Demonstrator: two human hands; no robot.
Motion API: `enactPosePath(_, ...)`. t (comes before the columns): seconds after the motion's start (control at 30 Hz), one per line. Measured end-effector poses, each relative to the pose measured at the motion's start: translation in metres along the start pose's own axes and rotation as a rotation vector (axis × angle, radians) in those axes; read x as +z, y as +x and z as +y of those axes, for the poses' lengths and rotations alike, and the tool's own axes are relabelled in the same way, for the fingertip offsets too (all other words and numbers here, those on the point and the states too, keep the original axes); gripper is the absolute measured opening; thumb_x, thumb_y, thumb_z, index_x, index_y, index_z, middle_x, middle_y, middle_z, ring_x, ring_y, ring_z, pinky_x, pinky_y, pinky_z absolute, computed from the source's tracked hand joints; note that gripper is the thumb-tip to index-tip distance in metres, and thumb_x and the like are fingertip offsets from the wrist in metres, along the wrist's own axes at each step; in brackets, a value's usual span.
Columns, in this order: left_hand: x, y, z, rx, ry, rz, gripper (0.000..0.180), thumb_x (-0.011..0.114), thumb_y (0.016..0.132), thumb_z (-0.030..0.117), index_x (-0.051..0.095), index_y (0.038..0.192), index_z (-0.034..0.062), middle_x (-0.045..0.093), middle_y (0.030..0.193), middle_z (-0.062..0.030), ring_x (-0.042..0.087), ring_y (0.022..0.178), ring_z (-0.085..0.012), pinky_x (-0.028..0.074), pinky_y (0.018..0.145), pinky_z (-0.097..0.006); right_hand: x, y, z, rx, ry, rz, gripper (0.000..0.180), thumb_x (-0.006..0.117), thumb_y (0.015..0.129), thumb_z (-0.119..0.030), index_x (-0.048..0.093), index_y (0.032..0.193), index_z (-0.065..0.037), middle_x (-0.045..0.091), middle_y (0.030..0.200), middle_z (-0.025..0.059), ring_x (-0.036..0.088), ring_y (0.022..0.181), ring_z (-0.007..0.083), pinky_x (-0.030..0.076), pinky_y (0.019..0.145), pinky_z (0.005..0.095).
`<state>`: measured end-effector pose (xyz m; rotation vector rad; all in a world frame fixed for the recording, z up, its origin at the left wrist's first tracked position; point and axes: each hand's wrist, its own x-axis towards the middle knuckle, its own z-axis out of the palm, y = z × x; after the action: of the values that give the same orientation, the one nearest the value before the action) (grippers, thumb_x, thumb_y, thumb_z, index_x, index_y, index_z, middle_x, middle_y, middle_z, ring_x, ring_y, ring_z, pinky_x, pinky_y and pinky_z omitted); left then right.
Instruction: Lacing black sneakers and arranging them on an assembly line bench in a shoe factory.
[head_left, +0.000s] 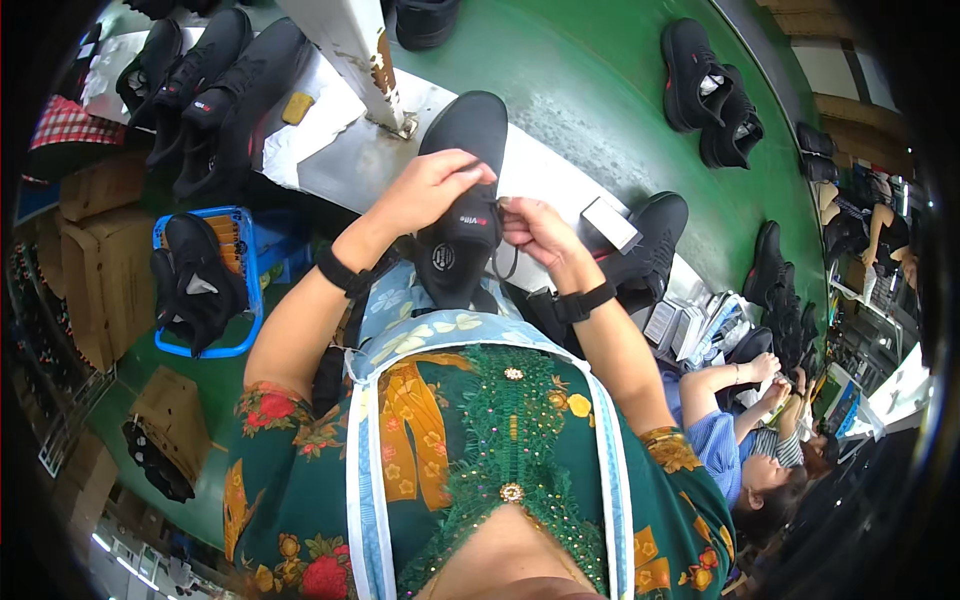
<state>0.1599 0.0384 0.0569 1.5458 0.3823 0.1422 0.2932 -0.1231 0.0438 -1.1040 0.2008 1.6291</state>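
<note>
A black lace-up shoe (468, 125) lies in front of me, toe pointing away and heel toward my apron, at the edge of the white work surface. My right hand (540, 230) pinches a black shoelace (507, 268) at the shoe's right side, and part of the lace hangs in a loop below the fingers. Over the shoe's left side, the thumb and forefinger of my left hand (430, 190) are pressed together, with a short dark bit of lace at their tips. The palm side of my left hand is hidden.
Right of my hands are another black shoe (655, 245) and a small white box (610, 222). A metal post (350, 50) rises ahead, beside white paper (318, 130). Several black shoes (245, 85) stand at left, above a blue crate (250, 320). Co-workers (725, 420) sit at right.
</note>
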Motion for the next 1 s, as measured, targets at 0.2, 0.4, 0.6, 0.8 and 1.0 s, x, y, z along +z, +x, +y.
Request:
enactPosePath(0.2,0.011,0.009,0.001,0.255,0.55,-0.163,0.015,0.051,0.077,0.004,0.06,0.089,0.0013,0.057,0.09,-0.0097,0.056,0.085,-0.0268,0.045,0.076,-0.033,-0.011,0.003,0.013,-0.221,-0.533,0.19,0.018,0.056,0.085,-0.021,0.062,0.078,-0.006,0.055,0.064,-0.0001,0.044,0.049,0.0087,0.033,0.044,0.023)
enactPosePath(0.4,0.024,0.003,0.006,0.281,0.723,-0.12,0.014,0.053,0.073,0.004,0.06,0.085,0.0045,0.054,0.091,-0.0058,0.054,0.084,-0.0265,0.046,0.073,-0.036,0.028,-0.089,0.021,-0.106,-0.967,-0.178,0.034,0.052,0.089,-0.031,0.065,0.074,-0.004,0.063,0.066,0.0037,0.056,0.064,0.0122,0.045,0.064,0.029)
enactPosePath(0.6,0.02,0.004,-0.006,0.232,0.403,-0.069,0.023,0.048,0.077,0.002,0.062,0.095,0.0073,0.057,0.091,-0.0054,0.053,0.073,-0.0162,0.043,0.064,-0.026,0.005,-0.079,-0.003,-0.295,-0.989,-0.17,0.037,0.053,0.088,-0.038,0.068,0.087,-0.004,0.064,0.07,0.0047,0.056,0.067,0.0104,0.047,0.065,0.0295)
enactPosePath(0.8,-0.012,-0.04,-0.015,-0.119,-0.01,0.239,0.022,0.045,0.091,0.014,0.059,0.105,0.0041,0.054,0.081,0.002,0.037,0.056,-0.0015,0.031,0.05,-0.017,0.002,-0.025,-0.027,-0.6,-1.496,0.473,0.023,0.058,0.081,-0.025,0.064,0.088,-0.004,0.06,0.076,0.018,0.06,0.075,0.0316,0.047,0.067,0.0392)
enactPosePath(1.0,-0.004,-0.059,-0.036,-0.203,0.077,0.126,0.02,0.061,0.08,0.006,0.055,0.099,0.0026,0.05,0.087,0.0009,0.045,0.075,-0.0061,0.04,0.069,-0.021,0.036,0.026,-0.021,-0.587,-1.226,0.174,0.021,0.058,0.08,-0.023,0.066,0.086,-0.005,0.063,0.078,0.0144,0.06,0.072,0.0263,0.047,0.067,0.0335)
